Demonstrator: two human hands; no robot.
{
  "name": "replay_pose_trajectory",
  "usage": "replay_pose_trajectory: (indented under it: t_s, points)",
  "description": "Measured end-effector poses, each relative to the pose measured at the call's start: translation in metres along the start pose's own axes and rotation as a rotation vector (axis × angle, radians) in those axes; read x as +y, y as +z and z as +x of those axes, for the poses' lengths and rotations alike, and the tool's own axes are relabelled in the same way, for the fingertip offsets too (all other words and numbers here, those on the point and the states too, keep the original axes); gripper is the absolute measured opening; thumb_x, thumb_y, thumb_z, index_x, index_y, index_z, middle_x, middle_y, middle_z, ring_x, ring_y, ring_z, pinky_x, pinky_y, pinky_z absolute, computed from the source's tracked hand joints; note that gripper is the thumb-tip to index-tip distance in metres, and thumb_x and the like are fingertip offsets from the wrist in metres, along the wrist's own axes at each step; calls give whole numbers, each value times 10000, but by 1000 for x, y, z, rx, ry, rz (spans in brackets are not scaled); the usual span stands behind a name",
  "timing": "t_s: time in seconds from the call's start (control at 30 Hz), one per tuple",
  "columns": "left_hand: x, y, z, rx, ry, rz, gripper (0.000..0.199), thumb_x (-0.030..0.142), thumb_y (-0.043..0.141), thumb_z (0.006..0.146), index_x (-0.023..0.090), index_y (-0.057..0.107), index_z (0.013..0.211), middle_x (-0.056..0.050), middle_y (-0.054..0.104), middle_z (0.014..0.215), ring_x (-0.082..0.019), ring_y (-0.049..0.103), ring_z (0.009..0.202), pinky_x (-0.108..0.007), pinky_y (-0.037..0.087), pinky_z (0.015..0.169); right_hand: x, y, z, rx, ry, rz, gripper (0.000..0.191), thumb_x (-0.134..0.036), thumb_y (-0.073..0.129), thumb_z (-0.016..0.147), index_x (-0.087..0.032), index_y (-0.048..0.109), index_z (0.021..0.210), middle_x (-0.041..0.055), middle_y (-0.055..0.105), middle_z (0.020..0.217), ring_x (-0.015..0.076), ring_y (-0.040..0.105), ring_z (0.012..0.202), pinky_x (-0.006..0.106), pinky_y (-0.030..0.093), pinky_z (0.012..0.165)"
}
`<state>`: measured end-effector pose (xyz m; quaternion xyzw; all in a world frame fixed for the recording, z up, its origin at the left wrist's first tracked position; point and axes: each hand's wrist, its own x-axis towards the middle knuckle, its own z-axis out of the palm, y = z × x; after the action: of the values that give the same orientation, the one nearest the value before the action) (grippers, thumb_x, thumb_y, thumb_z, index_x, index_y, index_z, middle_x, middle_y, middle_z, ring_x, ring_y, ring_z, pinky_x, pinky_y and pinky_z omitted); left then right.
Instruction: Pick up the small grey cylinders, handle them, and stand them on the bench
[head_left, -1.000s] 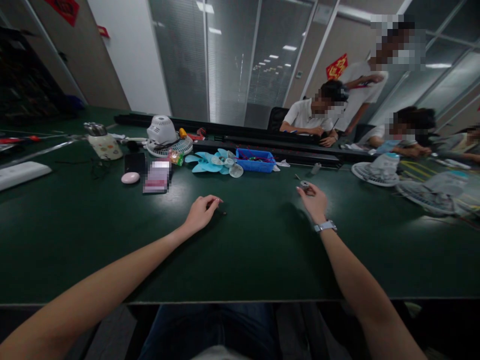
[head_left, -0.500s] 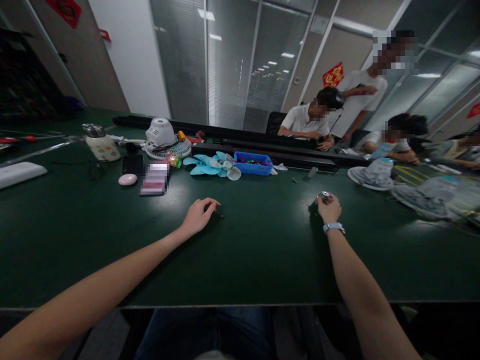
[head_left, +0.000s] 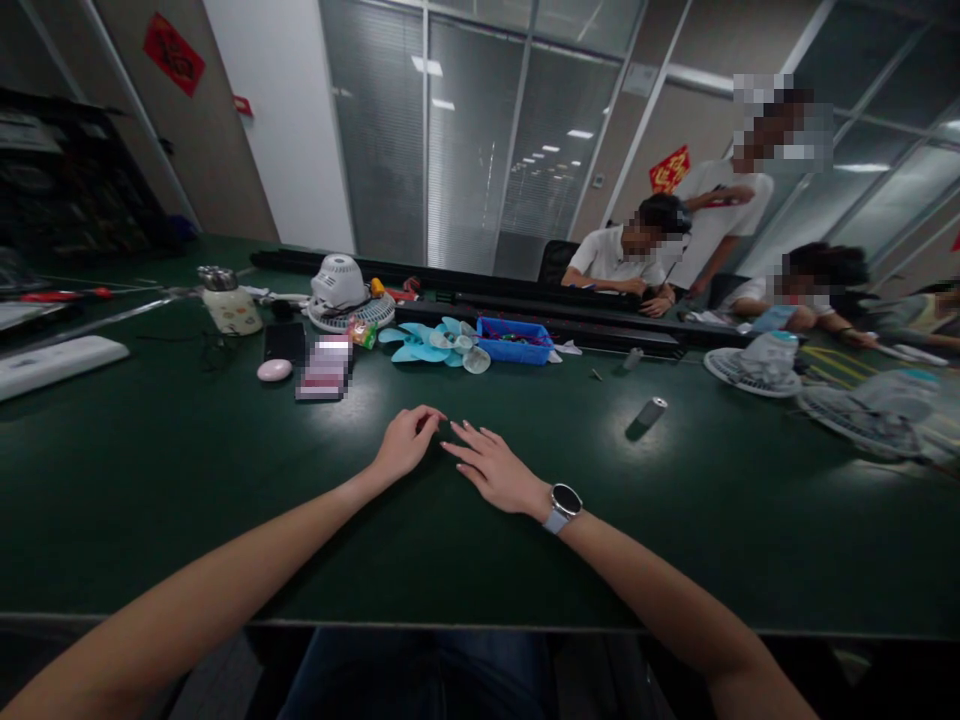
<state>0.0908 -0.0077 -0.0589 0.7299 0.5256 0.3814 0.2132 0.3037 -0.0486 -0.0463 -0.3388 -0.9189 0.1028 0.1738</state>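
Observation:
My left hand (head_left: 406,440) rests low over the green table (head_left: 337,560), its thumb and fingers drawn together; whatever may be between the fingertips is too small to make out. Just right of it, my right hand (head_left: 495,465) has its fingers spread, palm down, with nothing held. A watch with a light strap (head_left: 564,505) is on the right wrist. A small grey cylinder (head_left: 649,413) stands on the table to the right, apart from both hands.
Blue fan blades (head_left: 427,343) and a blue tray of small parts (head_left: 514,342) lie beyond my hands. Phone (head_left: 325,368), pink oval case (head_left: 274,371), patterned cup (head_left: 230,303) and white fan part (head_left: 337,285) are left. Fan parts (head_left: 757,362) and several people are at the right.
My right hand has let go of the grey cylinder and moved left, beside my left hand, its fingers now spread. The view has shifted slightly.

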Motion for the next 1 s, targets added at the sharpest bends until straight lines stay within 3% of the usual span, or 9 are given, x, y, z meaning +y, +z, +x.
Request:
replay_pose_trajectory:
  t_s: [0.13, 0.37, 0.5, 0.63, 0.73, 0.87, 1.0]
  points:
    - [2, 0, 0, -9, -8, 19, 348, 385, 407, 931, 197, 694, 991, -55, 707, 891, -228, 615, 867, -355, 454, 797, 6, -2, -1, -9, 34, 37, 444, -287, 380, 1024, -245, 432, 1463, 55, 435, 1515, 193, 338, 1438, 488, 263, 1177]
    - [2, 0, 0, -16, -6, 22, 353, 392, 405, 931, 198, 695, 985, -50, 703, 847, -230, 610, 853, -355, 444, 797, 4, -2, 5, 153, 88, 11, 247, -223, 570, 951, -254, 705, 1156, 27, 715, 1181, 182, 640, 1146, 400, 431, 1038]
    - [2, -1, 0, -16, -15, 34, 353, 398, 404, 931, 205, 694, 988, -48, 700, 850, -234, 611, 864, -356, 441, 794, 14, -9, 0, 266, 106, -58, 217, -194, 604, 923, -253, 736, 1084, 18, 752, 1077, 170, 693, 1002, 331, 507, 906]
    - [5, -4, -1, -40, -44, 17, 367, 405, 398, 931, 198, 692, 1008, -52, 696, 864, -239, 615, 888, -356, 447, 797, 75, -51, -33, 557, 163, -345, 286, -161, 515, 943, -198, 715, 1145, 70, 731, 1135, 195, 670, 1057, 352, 482, 941]
    - [7, -5, -1, -56, -48, 17, 366, 403, 397, 931, 198, 689, 1012, -53, 697, 874, -239, 616, 901, -356, 450, 800, 138, -93, -75, 832, 488, -550, 302, -214, 496, 932, -150, 724, 1120, 128, 739, 1075, 243, 679, 965, 387, 484, 881]
    - [8, -5, -1, -56, -48, 29, 351, 396, 401, 933, 205, 688, 1002, -49, 702, 861, -240, 618, 897, -360, 454, 794, 193, -122, -125, 894, 802, -643, 364, -225, 466, 883, -126, 727, 1117, 148, 736, 1034, 260, 657, 894, 362, 464, 783]
    - [7, -5, -1, -54, -40, 26, 340, 385, 408, 935, 207, 690, 1001, -45, 704, 852, -236, 625, 877, -359, 462, 780, 206, -118, -142, 841, 979, -608, 391, -244, 455, 863, -118, 745, 1094, 160, 731, 987, 246, 631, 813, 338, 432, 711]
